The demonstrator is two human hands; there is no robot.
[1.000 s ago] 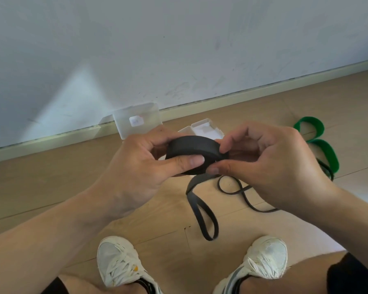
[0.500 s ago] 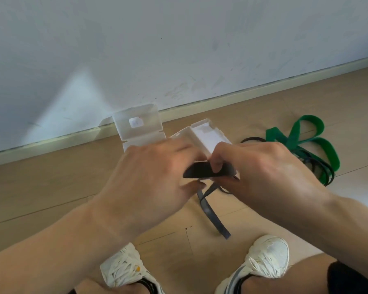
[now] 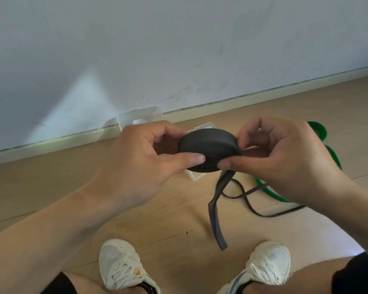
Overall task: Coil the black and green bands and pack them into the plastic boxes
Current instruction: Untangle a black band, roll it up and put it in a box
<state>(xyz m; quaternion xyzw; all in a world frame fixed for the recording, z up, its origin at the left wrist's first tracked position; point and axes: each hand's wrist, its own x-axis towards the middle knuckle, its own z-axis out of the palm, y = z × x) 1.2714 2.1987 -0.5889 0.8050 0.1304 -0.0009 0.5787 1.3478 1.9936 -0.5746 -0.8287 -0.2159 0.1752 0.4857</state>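
Note:
A black band [image 3: 208,148] is wound into a thick flat coil held in the air between both hands. My left hand [image 3: 140,160] grips the coil's left side, thumb underneath. My right hand [image 3: 285,160] pinches its right edge. The band's loose tail [image 3: 216,213] hangs down toward the floor. A green band [image 3: 331,155] lies on the floor at the right, mostly hidden behind my right hand. Two clear plastic boxes sit by the wall: one [image 3: 140,116] above my left hand, the other [image 3: 197,177] behind the coil.
A second thin black band [image 3: 261,211] loops on the wooden floor below my right hand. My two white shoes [image 3: 119,266] [image 3: 268,264] stand at the bottom. The white wall and skirting [image 3: 242,100] run across the back.
The hands had dipped toward the box with the coil edge-on; now they are raised, and the coil's broad face shows. The hanging tail is shorter than a second ago.

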